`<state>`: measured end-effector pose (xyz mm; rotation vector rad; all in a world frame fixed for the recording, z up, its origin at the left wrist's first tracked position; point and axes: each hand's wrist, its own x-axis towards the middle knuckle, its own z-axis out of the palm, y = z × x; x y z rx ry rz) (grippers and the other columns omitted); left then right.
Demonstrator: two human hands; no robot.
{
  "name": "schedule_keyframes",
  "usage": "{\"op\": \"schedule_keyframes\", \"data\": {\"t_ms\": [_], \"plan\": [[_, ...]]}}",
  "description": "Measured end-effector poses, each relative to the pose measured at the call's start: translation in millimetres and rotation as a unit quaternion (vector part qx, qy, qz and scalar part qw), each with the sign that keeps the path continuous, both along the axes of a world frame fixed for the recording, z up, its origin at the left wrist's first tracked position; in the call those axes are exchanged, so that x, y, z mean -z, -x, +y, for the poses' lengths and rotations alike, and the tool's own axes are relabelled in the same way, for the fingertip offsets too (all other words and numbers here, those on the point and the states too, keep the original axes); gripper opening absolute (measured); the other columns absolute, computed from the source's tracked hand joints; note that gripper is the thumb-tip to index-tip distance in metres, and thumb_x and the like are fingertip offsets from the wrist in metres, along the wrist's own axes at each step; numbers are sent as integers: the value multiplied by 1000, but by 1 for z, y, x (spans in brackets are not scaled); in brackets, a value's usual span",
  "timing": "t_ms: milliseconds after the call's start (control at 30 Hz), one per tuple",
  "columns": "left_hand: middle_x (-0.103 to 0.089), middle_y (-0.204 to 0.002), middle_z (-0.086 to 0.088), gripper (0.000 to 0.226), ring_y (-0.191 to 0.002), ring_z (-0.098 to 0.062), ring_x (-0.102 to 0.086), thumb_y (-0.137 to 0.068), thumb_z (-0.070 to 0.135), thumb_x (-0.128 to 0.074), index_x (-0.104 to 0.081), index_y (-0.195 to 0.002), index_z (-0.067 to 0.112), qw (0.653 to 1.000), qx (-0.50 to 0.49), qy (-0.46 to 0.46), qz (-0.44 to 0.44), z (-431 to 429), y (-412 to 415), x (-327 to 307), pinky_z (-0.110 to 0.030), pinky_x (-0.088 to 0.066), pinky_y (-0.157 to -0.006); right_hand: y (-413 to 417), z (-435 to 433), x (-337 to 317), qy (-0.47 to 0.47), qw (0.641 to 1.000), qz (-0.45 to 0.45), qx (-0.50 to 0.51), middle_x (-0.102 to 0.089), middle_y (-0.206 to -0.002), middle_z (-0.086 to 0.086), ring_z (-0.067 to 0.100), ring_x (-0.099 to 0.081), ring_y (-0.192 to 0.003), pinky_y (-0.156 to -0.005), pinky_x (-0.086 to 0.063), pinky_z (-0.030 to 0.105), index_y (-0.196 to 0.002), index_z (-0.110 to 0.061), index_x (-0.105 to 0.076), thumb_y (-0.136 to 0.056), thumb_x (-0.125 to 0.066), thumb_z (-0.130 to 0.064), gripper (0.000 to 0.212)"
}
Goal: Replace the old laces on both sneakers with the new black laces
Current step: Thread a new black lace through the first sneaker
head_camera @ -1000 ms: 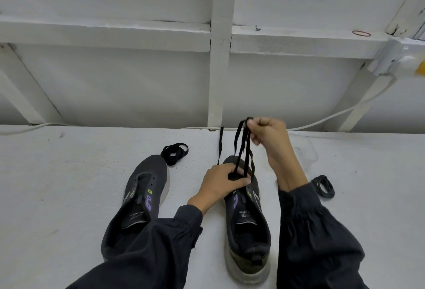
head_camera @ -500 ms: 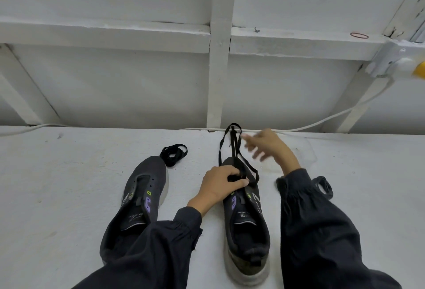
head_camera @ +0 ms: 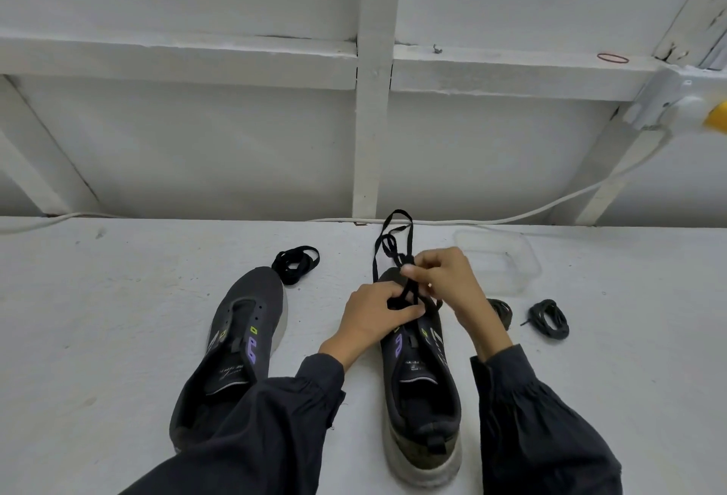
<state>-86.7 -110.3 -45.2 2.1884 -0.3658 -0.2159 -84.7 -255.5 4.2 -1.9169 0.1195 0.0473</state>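
Note:
Two dark grey sneakers stand on the white table, toes pointing away from me. The left sneaker (head_camera: 240, 341) has bare eyelets and no lace. On the right sneaker (head_camera: 421, 388), my left hand (head_camera: 373, 317) pinches a black lace (head_camera: 393, 236) down at the front eyelets. My right hand (head_camera: 444, 278) grips the same lace just above, and loops of it trail past the toe. A coiled black lace (head_camera: 295, 263) lies beyond the left sneaker's toe. Two more bundled laces (head_camera: 548, 317) lie to the right, one partly hidden behind my right wrist.
A clear plastic container (head_camera: 497, 258) sits behind my right hand. A white cable (head_camera: 550, 205) runs along the table's back edge against the white framed wall. A red rubber band (head_camera: 612, 58) rests on the wall ledge.
My right hand, which held the lace high above the shoe, came down and now grips it close to my left hand at the eyelets. The lace loops dropped past the toe.

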Motion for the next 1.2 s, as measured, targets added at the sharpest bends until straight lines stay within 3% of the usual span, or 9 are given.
{"op": "schedule_keyframes", "data": {"t_ms": [133, 300, 600, 700, 767, 833, 933, 1033, 1200], "plan": [[-72, -95, 17, 30, -91, -2, -63, -70, 56, -69, -75, -89, 34, 1000, -3, 9, 16, 0, -1, 0, -33, -50, -87, -9, 3, -27, -70, 995, -58, 34, -49, -47, 7, 11, -41, -40, -44, -34, 20, -63, 4, -62, -83, -70, 1, 22], [-72, -92, 22, 17, -92, 2, -64, -76, 46, -75, -75, -87, 34, 999, -6, 34, 26, 0, -2, 3, -33, -51, -88, -29, 6, -69, -134, 983, -114, 45, -52, -61, 12, 10, -45, -43, -46, -36, 19, -81, 20, -61, -85, -68, 3, 19], [-72, -94, 22, 21, -93, 3, -63, -77, 50, -73, -75, -89, 32, 999, 3, 30, 28, 0, -3, 5, -27, -50, -87, -65, 10, -96, -173, 965, -193, 46, -59, -71, 6, 9, -53, -53, -51, -45, 19, -88, 9, -66, -90, -64, 1, 8], [-71, -90, 16, 30, -87, -3, -64, -76, 56, -67, -73, -87, 28, 1000, 4, -5, 13, -2, -3, 5, -30, -51, -82, -78, 4, -67, -181, 976, -119, 20, -63, -100, 11, 16, -62, -66, -56, -53, 21, -116, 3, -61, -96, -54, 2, 21], [-65, -76, 12, 24, -74, -6, -58, -81, 51, -68, -67, -74, 28, 1000, 0, -14, 0, -3, -3, 6, -29, -47, -71, -82, -8, -42, -88, 995, -33, 16, -59, -108, 15, 19, -62, -68, -54, -55, 24, -134, 0, -52, -96, -47, 7, 39], [-54, -65, 12, 31, -64, -6, -49, -84, 46, -68, -53, -61, 30, 1000, 0, -17, -12, -3, -2, 7, -25, -38, -62, -79, -23, -17, 95, 993, 65, 8, -62, -104, 18, 21, -61, -64, -56, -57, 32, -131, -1, -57, -95, -50, 4, 37], [-52, -66, 16, 26, -68, -4, -48, -84, 48, -69, -54, -69, 32, 1000, -2, -23, -19, -2, -2, 7, -22, -33, -62, -61, -33, 5, 263, 928, 257, -60, -69, -89, 22, 29, -67, -61, -61, -59, 38, -113, 4, -59, -97, -60, -21, 30], [-56, -72, 15, 21, -73, -6, -53, -84, 49, -68, -62, -77, 29, 999, -1, -24, -23, -3, -3, 8, -26, -39, -66, -43, -32, 11, 269, 895, 341, -104, -70, -82, 24, 32, -70, -60, -67, -61, 42, -114, 2, -54, -102, -48, -33, 37], [-53, -68, 13, 28, -71, -9, -50, -84, 49, -68, -55, -71, 27, 999, -5, -26, -25, -3, -2, 8, -27, -36, -64, -37, -40, 14, 169, 940, 286, -74, -68, -87, 21, 33, -69, -70, -70, -62, 41, -110, -4, -55, -94, -55, 1, 17]]}}
